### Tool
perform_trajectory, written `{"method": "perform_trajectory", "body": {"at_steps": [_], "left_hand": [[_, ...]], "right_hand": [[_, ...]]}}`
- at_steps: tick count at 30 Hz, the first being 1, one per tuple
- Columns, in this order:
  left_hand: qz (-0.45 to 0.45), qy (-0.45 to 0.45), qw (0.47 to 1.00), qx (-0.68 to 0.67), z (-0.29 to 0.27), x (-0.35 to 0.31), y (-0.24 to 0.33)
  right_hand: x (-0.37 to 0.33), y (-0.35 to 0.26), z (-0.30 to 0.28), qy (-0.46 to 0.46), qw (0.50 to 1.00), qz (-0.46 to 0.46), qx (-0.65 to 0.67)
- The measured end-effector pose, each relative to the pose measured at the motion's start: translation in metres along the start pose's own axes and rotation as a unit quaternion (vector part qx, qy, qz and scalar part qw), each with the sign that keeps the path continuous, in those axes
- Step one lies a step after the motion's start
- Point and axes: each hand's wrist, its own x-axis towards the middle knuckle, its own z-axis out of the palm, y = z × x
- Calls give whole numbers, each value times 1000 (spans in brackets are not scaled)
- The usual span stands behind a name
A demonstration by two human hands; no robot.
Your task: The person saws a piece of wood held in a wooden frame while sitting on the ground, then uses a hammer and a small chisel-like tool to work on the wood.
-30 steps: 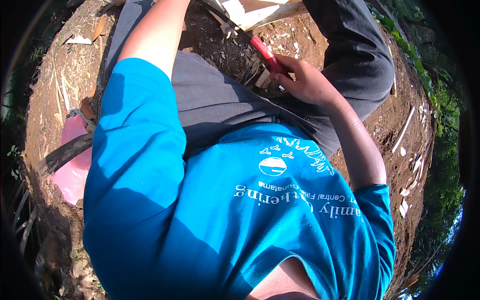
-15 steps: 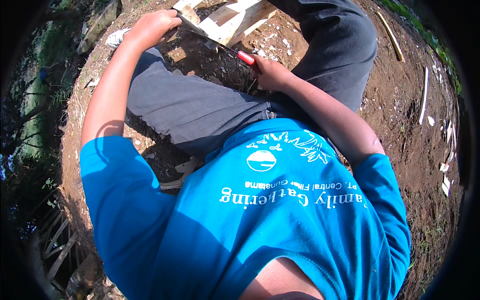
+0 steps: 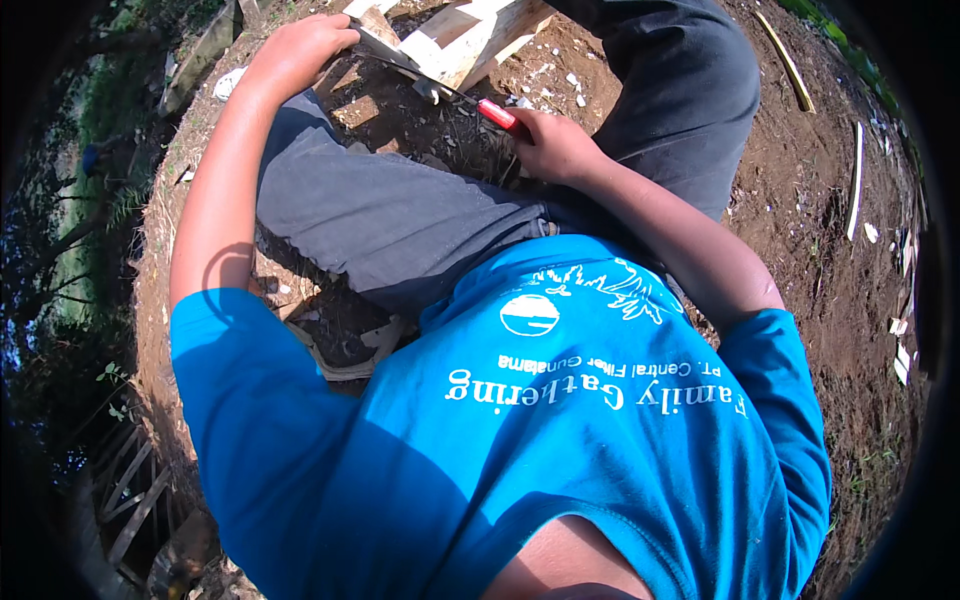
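Observation:
My right hand [image 3: 555, 145] is closed round the red handle [image 3: 498, 114] of a long, thin, dark-bladed tool. The blade [image 3: 405, 68] slants up and left from the handle, in front of a pale wooden block [image 3: 460, 45] with a cut-out hollow. At the far end of the blade, my left hand [image 3: 305, 52] has its fingers curled down and closed on it. Those fingertips are partly hidden, and the exact kind of tool cannot be made out.
My legs in dark trousers [image 3: 390, 215] are bent on both sides of the work. Wood chips and offcuts [image 3: 357, 112] litter the brown soil. Thin wooden strips [image 3: 785, 60] lie at the right. Green plants [image 3: 75, 200] and dry sticks [image 3: 125, 490] border the left.
The whole view has shifted slightly. Both hands keep their hold on the tool, and the red handle sits a little further right in the picture.

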Motion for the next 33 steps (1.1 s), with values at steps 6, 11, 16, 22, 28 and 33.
{"method": "perform_trajectory", "body": {"at_steps": [6,11,16,22,28,33], "left_hand": [[-57,66,995,-47,-27,-23,-52],[-34,125,988,-84,-73,-25,-37],[-66,303,946,-99,-16,-25,27],[-449,211,805,-327,100,-50,126],[-462,43,823,-327,84,-42,154],[-473,139,803,-335,95,-36,152]], "right_hand": [[-34,-84,-74,70,955,-160,239],[-71,-120,-128,-1,889,-283,360],[-96,-97,-108,108,931,-282,204],[-112,-85,-91,90,950,-206,215],[-123,-82,-76,103,961,-202,158],[-124,-97,-72,95,963,-183,175]]}}
